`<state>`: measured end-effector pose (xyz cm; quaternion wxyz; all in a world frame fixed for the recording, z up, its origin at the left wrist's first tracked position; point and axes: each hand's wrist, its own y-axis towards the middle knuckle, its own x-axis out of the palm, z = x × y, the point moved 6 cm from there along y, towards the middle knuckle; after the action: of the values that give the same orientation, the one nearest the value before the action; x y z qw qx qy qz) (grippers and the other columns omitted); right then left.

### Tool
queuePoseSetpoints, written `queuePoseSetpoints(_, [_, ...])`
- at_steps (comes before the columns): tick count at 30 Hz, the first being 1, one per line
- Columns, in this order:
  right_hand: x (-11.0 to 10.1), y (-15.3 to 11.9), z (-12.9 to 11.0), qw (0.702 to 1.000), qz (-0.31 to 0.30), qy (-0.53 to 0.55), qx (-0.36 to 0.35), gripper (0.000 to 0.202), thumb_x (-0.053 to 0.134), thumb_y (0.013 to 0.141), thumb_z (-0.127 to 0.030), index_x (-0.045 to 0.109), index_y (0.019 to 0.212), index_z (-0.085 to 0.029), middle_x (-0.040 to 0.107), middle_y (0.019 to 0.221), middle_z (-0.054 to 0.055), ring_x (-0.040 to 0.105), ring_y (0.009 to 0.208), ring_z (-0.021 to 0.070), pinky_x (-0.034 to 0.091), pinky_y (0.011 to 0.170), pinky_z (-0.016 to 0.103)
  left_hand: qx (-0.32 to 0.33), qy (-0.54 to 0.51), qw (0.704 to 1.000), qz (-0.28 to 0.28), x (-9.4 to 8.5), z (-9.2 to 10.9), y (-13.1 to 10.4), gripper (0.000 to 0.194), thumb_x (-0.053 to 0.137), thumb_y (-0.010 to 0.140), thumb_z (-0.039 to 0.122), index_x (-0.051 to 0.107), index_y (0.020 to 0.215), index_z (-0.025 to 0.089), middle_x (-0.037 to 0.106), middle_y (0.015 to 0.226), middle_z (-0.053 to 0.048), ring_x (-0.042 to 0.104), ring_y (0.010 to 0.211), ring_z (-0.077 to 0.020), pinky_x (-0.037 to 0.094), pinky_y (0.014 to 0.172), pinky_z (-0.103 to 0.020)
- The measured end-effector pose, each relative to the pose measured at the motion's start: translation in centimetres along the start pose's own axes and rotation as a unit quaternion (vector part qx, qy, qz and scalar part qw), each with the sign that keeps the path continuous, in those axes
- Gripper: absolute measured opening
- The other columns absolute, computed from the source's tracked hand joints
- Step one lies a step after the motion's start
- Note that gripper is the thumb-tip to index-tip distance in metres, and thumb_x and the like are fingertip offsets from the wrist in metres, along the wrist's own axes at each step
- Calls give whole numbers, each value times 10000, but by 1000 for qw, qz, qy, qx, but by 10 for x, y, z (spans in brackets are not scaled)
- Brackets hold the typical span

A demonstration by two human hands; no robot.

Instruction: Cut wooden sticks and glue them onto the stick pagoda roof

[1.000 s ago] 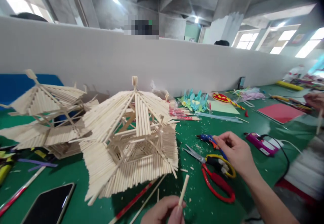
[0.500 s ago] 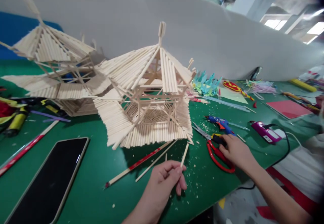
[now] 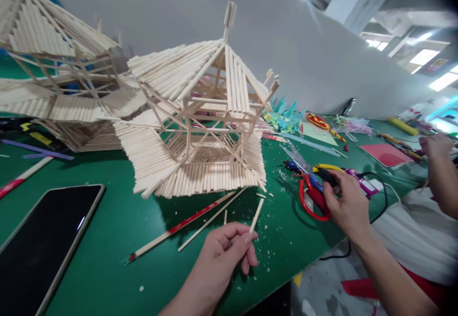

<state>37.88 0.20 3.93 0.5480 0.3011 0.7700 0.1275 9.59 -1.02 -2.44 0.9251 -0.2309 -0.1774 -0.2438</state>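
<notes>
My left hand [image 3: 223,254] pinches a short thin wooden stick [image 3: 256,215] between thumb and fingers, just in front of a model pavilion [image 3: 200,178] built of wooden sticks. My right hand [image 3: 347,204] is closed around a yellow-and-black-handled tool [image 3: 326,177]; its working end is hidden or blurred. Red-handled scissors [image 3: 305,202] are right beside that tool, blades blurred and pointing away. Whether my fingers also touch the scissors, I cannot tell. Partly hidden behind them is a blue glue gun [image 3: 291,165].
A second stick pavilion [image 3: 82,106] stands at left, above a phone [image 3: 46,239]. A red-wrapped stick [image 3: 186,224] and a thin stick [image 3: 211,225] lie before the model. A purple device [image 3: 363,185] with a cord lies at right, near another person's hand [image 3: 436,147].
My right hand has shifted right, raising the yellow-and-black-handled tool; the scissors have shifted with it. My left hand still holds its stick. The view has turned slightly; another person's hand appears at right.
</notes>
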Motion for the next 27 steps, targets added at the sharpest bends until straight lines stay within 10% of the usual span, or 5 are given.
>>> queuePoseSetpoints(6, [-3,-17,-9,967,-107,206,103,370,374,805,-399,578,1028,-185,667,905,89,638,751,244,520,644,376,10,-9,1000,5,-3,-1,0,203,555,777,330,597,766,131,583,527,24,430,448,-51,300,470,-185])
queuePoseSetpoints(12, [-3,-77,-29,830,-352,399,168,440,576,704,-336,537,1138,-276,634,1099,71,630,914,259,537,704,325,-1,-22,1000,8,-3,-2,2,198,557,773,323,593,740,132,586,516,20,423,411,-41,283,445,-182])
queuePoseSetpoints(19, [12,-97,-50,892,-426,151,-17,275,609,649,-237,541,911,-193,645,826,46,627,755,212,529,647,281,-10,-49,999,10,-4,-3,3,176,543,790,305,595,767,138,572,524,29,423,430,-37,278,462,-177])
queuePoseSetpoints(27, [34,-82,-52,946,-320,11,-41,474,608,670,-319,428,1074,-147,562,1048,132,543,972,261,441,850,428,-19,-43,999,28,-4,-3,4,162,565,778,297,619,764,145,553,506,40,417,448,-41,298,493,-178])
